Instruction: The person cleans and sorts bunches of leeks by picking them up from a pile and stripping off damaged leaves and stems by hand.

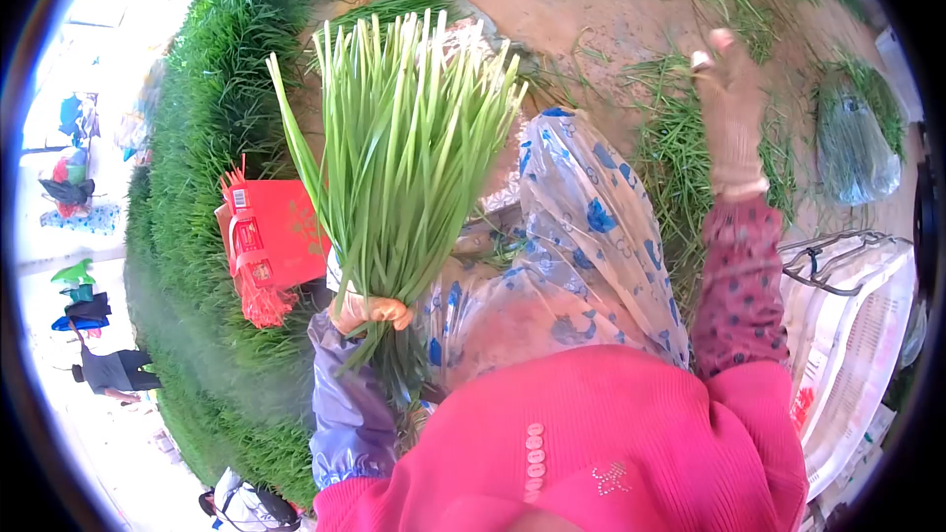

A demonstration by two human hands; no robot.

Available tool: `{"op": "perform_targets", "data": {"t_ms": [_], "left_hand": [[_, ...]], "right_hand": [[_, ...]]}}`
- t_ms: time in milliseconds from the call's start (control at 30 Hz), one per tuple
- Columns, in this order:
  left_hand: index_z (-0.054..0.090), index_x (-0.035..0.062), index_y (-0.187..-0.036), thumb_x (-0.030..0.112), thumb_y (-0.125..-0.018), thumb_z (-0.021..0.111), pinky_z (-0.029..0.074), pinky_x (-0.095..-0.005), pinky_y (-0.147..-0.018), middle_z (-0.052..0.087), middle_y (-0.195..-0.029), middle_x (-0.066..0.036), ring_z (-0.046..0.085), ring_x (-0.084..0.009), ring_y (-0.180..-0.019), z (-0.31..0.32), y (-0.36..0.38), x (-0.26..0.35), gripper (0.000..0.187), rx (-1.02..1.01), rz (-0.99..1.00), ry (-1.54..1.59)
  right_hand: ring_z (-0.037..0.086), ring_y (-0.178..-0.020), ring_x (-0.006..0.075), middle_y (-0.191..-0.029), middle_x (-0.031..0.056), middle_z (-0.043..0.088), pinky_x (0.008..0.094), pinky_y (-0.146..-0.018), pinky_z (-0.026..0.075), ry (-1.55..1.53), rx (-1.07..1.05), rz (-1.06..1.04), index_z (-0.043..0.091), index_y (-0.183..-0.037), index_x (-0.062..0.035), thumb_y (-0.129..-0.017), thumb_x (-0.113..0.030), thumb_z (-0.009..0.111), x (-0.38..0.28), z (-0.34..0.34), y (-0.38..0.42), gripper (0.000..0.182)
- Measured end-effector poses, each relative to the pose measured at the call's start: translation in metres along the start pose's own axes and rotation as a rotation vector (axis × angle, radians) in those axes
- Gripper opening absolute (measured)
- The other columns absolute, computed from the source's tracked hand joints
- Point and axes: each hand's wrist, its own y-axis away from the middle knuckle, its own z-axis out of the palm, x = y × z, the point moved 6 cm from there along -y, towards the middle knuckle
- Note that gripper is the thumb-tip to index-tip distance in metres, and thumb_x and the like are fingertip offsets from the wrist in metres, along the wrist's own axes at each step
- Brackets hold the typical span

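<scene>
My left hand (pixel 372 313), in an orange-tan glove, is closed round a thick bunch of garlic chives (pixel 399 138). The pale cut ends fan out upward, away from me, and the leaf ends hang below the fist. Out to the right, my right hand (pixel 727 103) is stretched forward in a brown knit glove with bare fingertips. Its fingers look extended and apart, slightly blurred, and nothing shows in them. Under and beside it lie loose green leaves (pixel 670 138) on the floor. A patterned plastic sheet (pixel 591 227) covers my lap.
Piled chives (pixel 217 89) form a long bank on the left, with a red box (pixel 286 232) and red ties against it. A plastic-wrapped bundle (pixel 852 148) stands far right. Nearer is a white crate (pixel 852 325) with metal handles. A person (pixel 113 369) is at the far left.
</scene>
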Motion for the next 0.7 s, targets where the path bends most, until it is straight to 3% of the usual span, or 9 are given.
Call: {"op": "perform_targets", "data": {"t_ms": [100, 167, 233, 267, 300, 367, 433, 500, 700], "left_hand": [[0.059, -0.0006, -0.104, 0.001, -0.077, 0.068, 0.044, -0.0396, -0.057, 0.057, -0.073, -0.009, 0.051, -0.0210, -0.060, -0.005, -0.003, 0.011, 0.028, 0.079, -0.020, -0.380], [0.062, -0.0004, -0.096, 0.002, -0.076, 0.067, 0.046, -0.0404, -0.060, 0.058, -0.073, -0.009, 0.054, -0.0209, -0.062, 0.050, -0.011, 0.047, 0.021, 0.166, -0.056, -0.539], [0.060, 0.0035, -0.098, 0.028, -0.077, 0.076, 0.045, -0.0381, -0.072, 0.059, -0.084, -0.006, 0.053, -0.0243, -0.076, 0.092, -0.016, 0.077, 0.037, 0.371, 0.122, -0.971], [0.060, 0.0023, -0.119, -0.006, -0.075, 0.056, 0.052, -0.0377, -0.072, 0.068, -0.097, -0.015, 0.067, -0.0320, -0.082, 0.115, -0.020, 0.081, 0.045, 0.169, 0.519, -1.627], [0.060, 0.0023, -0.119, -0.006, -0.075, 0.056, 0.052, -0.0377, -0.072, 0.068, -0.097, -0.015, 0.067, -0.0320, -0.082, 0.113, -0.018, 0.070, 0.045, 0.173, 0.508, -1.614], [0.048, 0.0090, -0.138, -0.006, -0.075, 0.056, 0.052, -0.0361, -0.081, 0.063, -0.120, -0.019, 0.064, -0.0352, -0.103, 0.088, -0.013, 0.047, 0.066, 0.467, 0.121, -1.408], [0.038, 0.0220, -0.147, -0.009, -0.072, 0.056, 0.053, -0.0398, -0.082, 0.055, -0.133, -0.018, 0.063, -0.0379, -0.102, 0.110, -0.016, 0.043, 0.083, 0.511, 0.331, -1.597], [0.035, 0.0259, -0.148, -0.011, -0.069, 0.055, 0.053, -0.0427, -0.079, 0.050, -0.139, -0.018, 0.064, -0.0396, -0.093, 0.090, -0.014, 0.010, 0.090, 0.608, 0.177, -1.847], [0.031, 0.0236, -0.150, -0.010, -0.063, 0.062, 0.051, -0.0466, -0.083, 0.033, -0.150, -0.022, 0.060, -0.0418, -0.094, 0.105, -0.013, -0.024, 0.098, 0.521, 0.186, -1.751]], "right_hand": [[0.061, -0.096, 0.0251, -0.125, 0.0150, 0.054, 0.0397, -0.085, 0.050, -1.267, -0.609, 0.892, 0.051, -0.122, -0.0031, -0.094, -0.036, 0.056, -0.061, 0.079, 0.088, 0.043], [0.051, -0.118, 0.0381, -0.136, 0.0186, 0.049, 0.0567, -0.099, 0.039, -1.554, -0.837, 1.302, 0.042, -0.138, -0.0048, -0.099, -0.042, 0.042, -0.066, 0.136, 0.139, 0.054], [0.045, -0.130, 0.0311, -0.143, 0.0221, 0.042, 0.0433, -0.101, 0.044, -1.816, -0.946, 1.282, 0.044, -0.135, -0.0027, -0.098, -0.057, 0.038, -0.091, 0.155, 0.155, 0.066], [0.045, -0.130, 0.0311, -0.143, 0.0221, 0.042, 0.0433, -0.101, 0.044, -1.810, -0.947, 1.299, 0.044, -0.135, -0.0027, -0.098, -0.057, 0.038, -0.075, 0.169, 0.167, 0.066], [0.045, -0.130, 0.0310, -0.142, 0.0220, 0.043, 0.0431, -0.101, 0.044, -1.826, -0.949, 1.291, 0.044, -0.135, -0.0027, -0.098, -0.057, 0.038, -0.071, 0.173, 0.169, 0.066], [0.046, -0.129, 0.0308, -0.140, 0.0217, 0.044, 0.0426, -0.101, 0.044, -1.832, -0.973, 1.280, 0.045, -0.135, -0.0029, -0.098, -0.057, 0.038, -0.072, 0.174, 0.170, 0.066], [0.046, -0.128, 0.0306, -0.139, 0.0215, 0.045, 0.0422, -0.101, 0.044, -1.829, -1.010, 1.254, 0.045, -0.136, -0.0030, -0.098, -0.057, 0.038, -0.075, 0.171, 0.167, 0.066], [0.047, -0.126, 0.0304, -0.137, 0.0213, 0.046, 0.0418, -0.101, 0.043, -1.823, -1.042, 1.237, 0.045, -0.136, -0.0032, -0.098, -0.057, 0.038, -0.079, 0.169, 0.166, 0.066], [0.049, -0.123, 0.0298, -0.132, 0.0206, 0.050, 0.0406, -0.102, 0.043, -1.813, -1.111, 1.208, 0.045, -0.136, -0.0036, -0.098, -0.057, 0.039, -0.089, 0.160, 0.164, 0.066]]}}
